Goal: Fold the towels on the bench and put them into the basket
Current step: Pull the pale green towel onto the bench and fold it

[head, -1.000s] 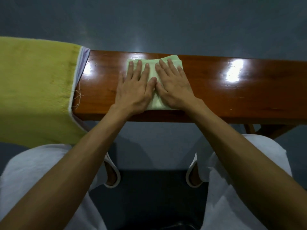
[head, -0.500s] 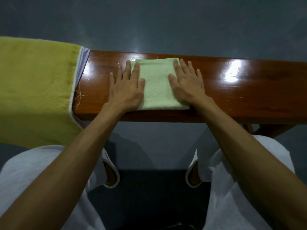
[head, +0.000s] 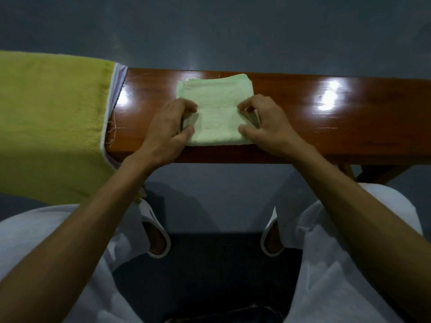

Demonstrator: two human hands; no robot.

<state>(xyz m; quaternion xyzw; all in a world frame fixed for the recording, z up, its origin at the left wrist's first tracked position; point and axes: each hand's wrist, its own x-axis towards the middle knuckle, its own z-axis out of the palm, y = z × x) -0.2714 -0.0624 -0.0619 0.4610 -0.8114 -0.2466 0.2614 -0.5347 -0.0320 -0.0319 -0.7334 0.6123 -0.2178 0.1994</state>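
Observation:
A pale green towel [head: 217,106], folded into a small square, lies on the glossy wooden bench [head: 326,127]. My left hand [head: 170,127] grips the towel's left edge, thumb on top and fingers curled under the lifted fold. On the opposite side my right hand [head: 265,122] pinches the right edge the same way. A large yellow-green towel [head: 51,120] drapes over the bench's left end. No basket is in view.
The bench runs across the view with bare wood to the right of the folded towel. My knees in white trousers and white slippers [head: 156,236] sit below the bench's front edge. A dark object [head: 224,315] shows at the bottom edge.
Both hands slid outward from the towel's middle to its side edges. They went from lying flat to curling their fingers round the left and right edges.

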